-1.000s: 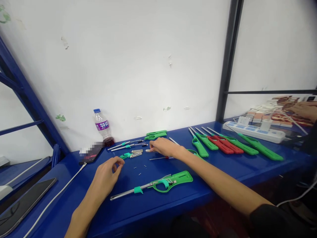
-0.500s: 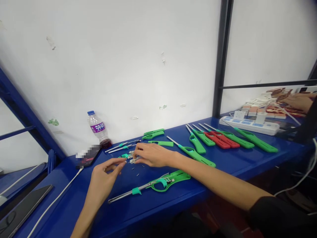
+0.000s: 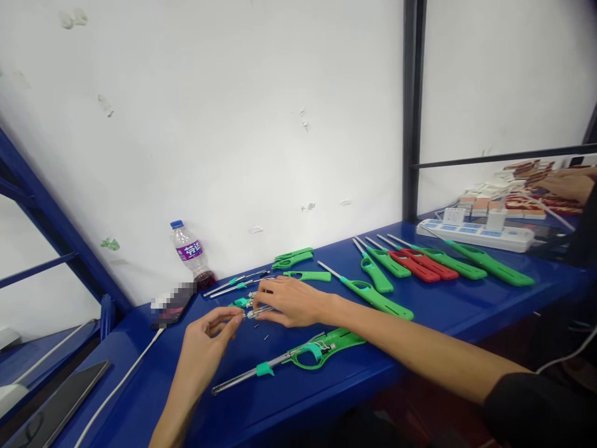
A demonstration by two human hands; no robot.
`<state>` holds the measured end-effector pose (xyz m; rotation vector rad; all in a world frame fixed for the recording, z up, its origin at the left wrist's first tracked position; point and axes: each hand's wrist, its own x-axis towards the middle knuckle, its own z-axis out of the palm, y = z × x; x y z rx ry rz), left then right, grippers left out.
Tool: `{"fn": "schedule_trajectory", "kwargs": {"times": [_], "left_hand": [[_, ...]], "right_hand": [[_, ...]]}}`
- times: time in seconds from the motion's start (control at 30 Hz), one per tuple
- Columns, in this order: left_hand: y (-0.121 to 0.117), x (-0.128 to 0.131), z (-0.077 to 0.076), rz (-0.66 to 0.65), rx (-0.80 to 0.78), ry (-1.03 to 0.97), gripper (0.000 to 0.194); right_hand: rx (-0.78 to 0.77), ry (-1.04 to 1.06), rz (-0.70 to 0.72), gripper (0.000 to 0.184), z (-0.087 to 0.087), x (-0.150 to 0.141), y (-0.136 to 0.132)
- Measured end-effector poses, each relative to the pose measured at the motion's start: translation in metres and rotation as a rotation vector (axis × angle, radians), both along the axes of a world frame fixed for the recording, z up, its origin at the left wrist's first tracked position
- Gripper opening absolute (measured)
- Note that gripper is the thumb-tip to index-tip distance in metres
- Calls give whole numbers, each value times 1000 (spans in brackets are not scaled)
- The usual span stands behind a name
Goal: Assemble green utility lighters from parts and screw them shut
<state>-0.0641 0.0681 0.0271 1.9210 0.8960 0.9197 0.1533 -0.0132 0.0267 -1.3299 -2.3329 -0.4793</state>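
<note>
Beyond the opened green lighter (image 3: 283, 359), my right hand (image 3: 289, 302) held a slim, clear-ended part (image 3: 253, 314), the fingers bent narrow over its body. Its long axis ran much the same way as the lighter, the clear end pointing toward my left hand (image 3: 211, 333). That hand was the nearer to this end, thumb and fingertips pinched narrow just beside it; I could not tell whether they gripped some tiny piece. A loose pin (image 3: 266, 337) lay between the lighter and my hands.

A black sleeve (image 3: 522, 401) stops partway along the right arm (image 3: 410, 348). I see slim, bare forearms (image 3: 181, 395) and bare hands (image 3: 209, 339).
</note>
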Motion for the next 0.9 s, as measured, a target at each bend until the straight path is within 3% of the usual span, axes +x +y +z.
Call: {"fn": "schedule_trajectory", "kwargs": {"times": [0.23, 0.47, 0.9], "left_hand": [[-6, 3, 4, -28, -46, -22, 51], [-8, 5, 0, -63, -121, -79, 62], [-24, 12, -5, -26, -172, -105, 44]], "right_hand": [[-22, -14, 20, 21, -1, -1, 2], [-65, -55, 13, 18, 6, -2, -4], [-99, -160, 2, 14, 1, -6, -7]]}}
